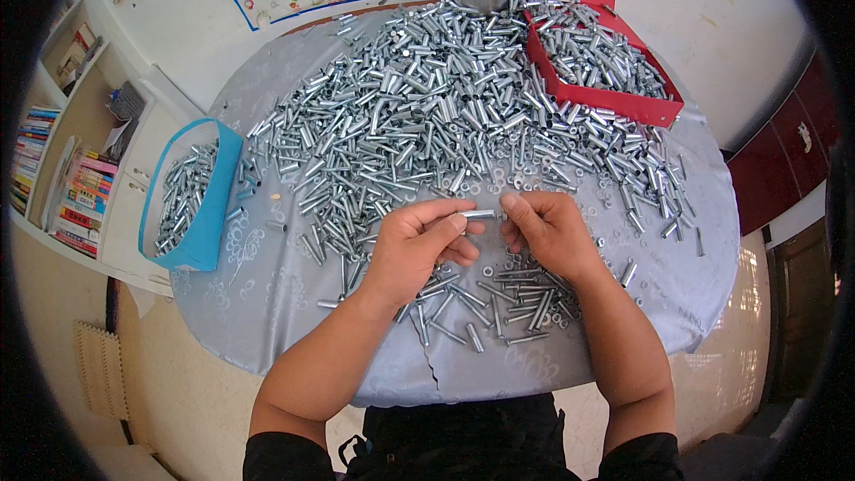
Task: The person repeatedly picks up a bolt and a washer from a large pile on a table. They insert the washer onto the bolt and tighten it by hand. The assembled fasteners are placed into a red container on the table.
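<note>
Head view, sleeve: 1 shiny metal sleeve [481, 215] is sitting nearly level above the table [240, 312], between 2 hands.
Left hand [405, 245]: thumb and fingers are clamping on the sleeve's left part.
Right hand [554, 230]: thumb and index finger are bunching at the sleeve's right end; whether they are gripping anything cannot be told.
Handling: the sleeve is looking light, stiff and sturdy, its smooth round wall likely inviting slipping or rolling.
Hold: fingertips are probably gripping best around mid-barrel, leaving 2 ends free.
</note>
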A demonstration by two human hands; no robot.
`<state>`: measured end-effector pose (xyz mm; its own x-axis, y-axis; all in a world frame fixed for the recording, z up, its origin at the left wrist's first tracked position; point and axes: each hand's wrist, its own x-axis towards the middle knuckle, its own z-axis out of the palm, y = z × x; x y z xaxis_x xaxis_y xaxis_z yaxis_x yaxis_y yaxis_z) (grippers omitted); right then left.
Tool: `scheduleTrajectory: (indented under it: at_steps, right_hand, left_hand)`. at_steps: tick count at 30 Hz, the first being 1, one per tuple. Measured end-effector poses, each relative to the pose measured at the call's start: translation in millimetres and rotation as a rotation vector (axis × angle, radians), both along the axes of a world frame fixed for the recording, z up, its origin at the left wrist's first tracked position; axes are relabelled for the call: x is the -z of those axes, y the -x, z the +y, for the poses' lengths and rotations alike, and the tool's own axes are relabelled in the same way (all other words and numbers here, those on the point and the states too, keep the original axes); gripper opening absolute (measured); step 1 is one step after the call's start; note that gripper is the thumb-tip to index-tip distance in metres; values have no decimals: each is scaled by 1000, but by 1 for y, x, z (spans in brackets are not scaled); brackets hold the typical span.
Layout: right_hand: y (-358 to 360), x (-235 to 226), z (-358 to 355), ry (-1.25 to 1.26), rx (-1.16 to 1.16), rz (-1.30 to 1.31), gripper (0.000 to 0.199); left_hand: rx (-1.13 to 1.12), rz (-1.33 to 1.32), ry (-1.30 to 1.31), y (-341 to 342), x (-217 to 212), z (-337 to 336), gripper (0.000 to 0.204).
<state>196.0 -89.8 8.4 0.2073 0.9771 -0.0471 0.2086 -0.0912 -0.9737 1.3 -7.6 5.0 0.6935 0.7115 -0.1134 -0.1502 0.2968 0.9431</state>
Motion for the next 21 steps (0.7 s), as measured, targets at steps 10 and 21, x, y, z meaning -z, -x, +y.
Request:
scheduleTrajectory:
  at_steps: [10, 21]
  right_hand:
    - [3, -5, -1, -146, 10, -192, 18]
    - [7, -3, -2, -99, -18, -165, 20]
  left_hand:
    - [-34, -42, 28, 0, 3, 2, 25]
    - [6, -26, 52, 1, 6, 3, 25]
